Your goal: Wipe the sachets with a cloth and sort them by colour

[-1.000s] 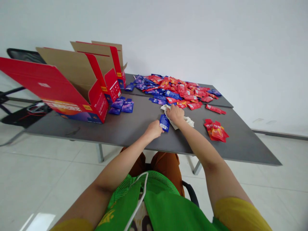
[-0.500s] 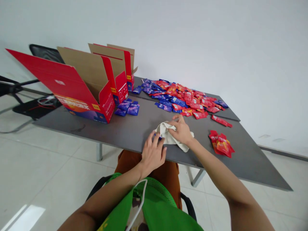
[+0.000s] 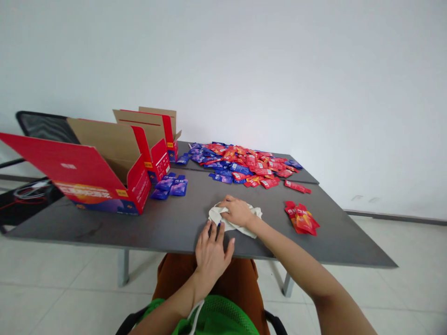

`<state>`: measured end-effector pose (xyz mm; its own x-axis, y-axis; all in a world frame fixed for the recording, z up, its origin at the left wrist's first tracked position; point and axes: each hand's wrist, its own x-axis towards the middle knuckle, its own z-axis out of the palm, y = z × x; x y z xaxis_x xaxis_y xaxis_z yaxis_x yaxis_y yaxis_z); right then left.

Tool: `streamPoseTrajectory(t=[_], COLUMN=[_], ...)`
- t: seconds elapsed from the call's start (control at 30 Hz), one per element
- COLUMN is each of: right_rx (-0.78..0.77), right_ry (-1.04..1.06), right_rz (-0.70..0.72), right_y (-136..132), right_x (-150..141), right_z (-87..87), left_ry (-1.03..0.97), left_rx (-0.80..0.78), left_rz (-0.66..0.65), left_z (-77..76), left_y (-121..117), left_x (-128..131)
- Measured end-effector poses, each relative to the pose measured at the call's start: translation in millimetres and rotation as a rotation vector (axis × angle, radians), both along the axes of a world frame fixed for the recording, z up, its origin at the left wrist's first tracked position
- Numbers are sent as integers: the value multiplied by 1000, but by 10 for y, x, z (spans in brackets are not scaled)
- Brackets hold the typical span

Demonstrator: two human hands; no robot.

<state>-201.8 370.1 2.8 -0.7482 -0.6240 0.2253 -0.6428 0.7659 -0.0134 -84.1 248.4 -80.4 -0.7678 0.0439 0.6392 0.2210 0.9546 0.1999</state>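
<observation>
Head view: on the dark grey table (image 3: 167,229), close to its near edge and in front of me, a crumpled white cloth (image 3: 215,215) lies between and under my hands. My right hand (image 3: 238,212) is partly closed, with its bent fingers holding the cloth from above. My left hand (image 3: 211,256) is open, palm down and fingers spread, its fingertips at the cloth's near left edge, where a blue sliver (image 3: 220,224) shows; I take it for a pouch mostly covered by the cloth. As I judge it, this is a wipe, and it goes best if my left fingertips pin the blue piece by its edge while my right hand keeps the cloth flat and moves it in short, light strokes away from them. Too much push could slide or crease a soft pouch, and a thick fold would miss patches. The cloth's long axis runs roughly left to right, about along the near table edge, with one loose corner toward me on the right. Which way the blue piece points, and how its long axis lies, I cannot tell, since so little of it shows.
</observation>
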Motion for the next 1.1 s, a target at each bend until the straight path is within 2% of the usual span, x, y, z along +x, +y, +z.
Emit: streamPoseTrajectory(t=[0.17,0.33,0.47,0.57,0.63,0.73,0.83,0.97,1.1], right_rx=[-33,-83,-131,-146,-159,-194,-235,-274,-163], right_ry=[-49,-42,-24,-15,42,177,209,115,6], right_rz=[-132,-220,-392,-537,-569,-494,-320,-109,23], right_y=[-51,-36,105,262,350,401,347,230,135], right_x=[-17,-78,-308,-446,-460,-345,-122,159,238], right_z=[30,-9,8,89,161,263,282,121,-42], left_ry=[1,13,5,-30,-49,-58,-45,-40,-116], left_rx=[-58,-48,-39,-67,-86,-83,-51,-31,-13], left_rz=[49,118,151,146,121,90,79,60,74], left_z=[-81,-15,69,107,113,98,78,69,85], left_y=[32,58,35,7,-11,-27,-31,-32,-30], left_x=[-30,23,79,120,137,137,112,83,74])
